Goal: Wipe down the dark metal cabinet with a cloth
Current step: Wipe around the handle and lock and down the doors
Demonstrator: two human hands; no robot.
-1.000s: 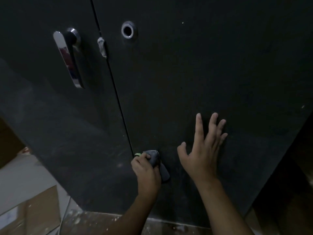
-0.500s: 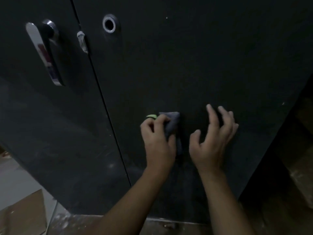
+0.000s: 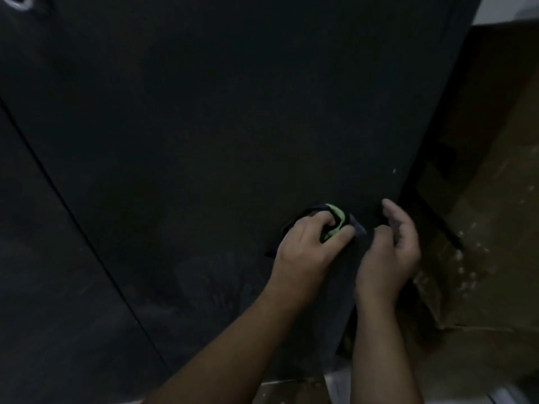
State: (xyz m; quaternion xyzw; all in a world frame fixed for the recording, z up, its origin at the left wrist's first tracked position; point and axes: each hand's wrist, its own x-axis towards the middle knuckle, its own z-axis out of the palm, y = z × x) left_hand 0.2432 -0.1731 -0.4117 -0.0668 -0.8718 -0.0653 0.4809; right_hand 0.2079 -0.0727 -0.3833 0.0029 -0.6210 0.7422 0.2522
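Observation:
The dark metal cabinet (image 3: 233,112) fills most of the view, its right door facing me. My left hand (image 3: 306,249) presses a dark cloth with a green edge (image 3: 338,221) against the lower right part of that door. My right hand (image 3: 390,252) hovers just right of the cloth near the door's right edge, fingers loosely curled and holding nothing. The seam between the two doors (image 3: 73,217) runs diagonally at the left.
A round metal lock hole (image 3: 17,1) shows at the top left corner. Brown cardboard (image 3: 481,228) leans right of the cabinet, speckled with white. Pale floor (image 3: 335,386) shows below the cabinet's bottom edge.
My left hand has slid the cloth rightward across the door toward its right edge. My right hand lifted off the door and curled. The view shifted right, so the handle is out of frame.

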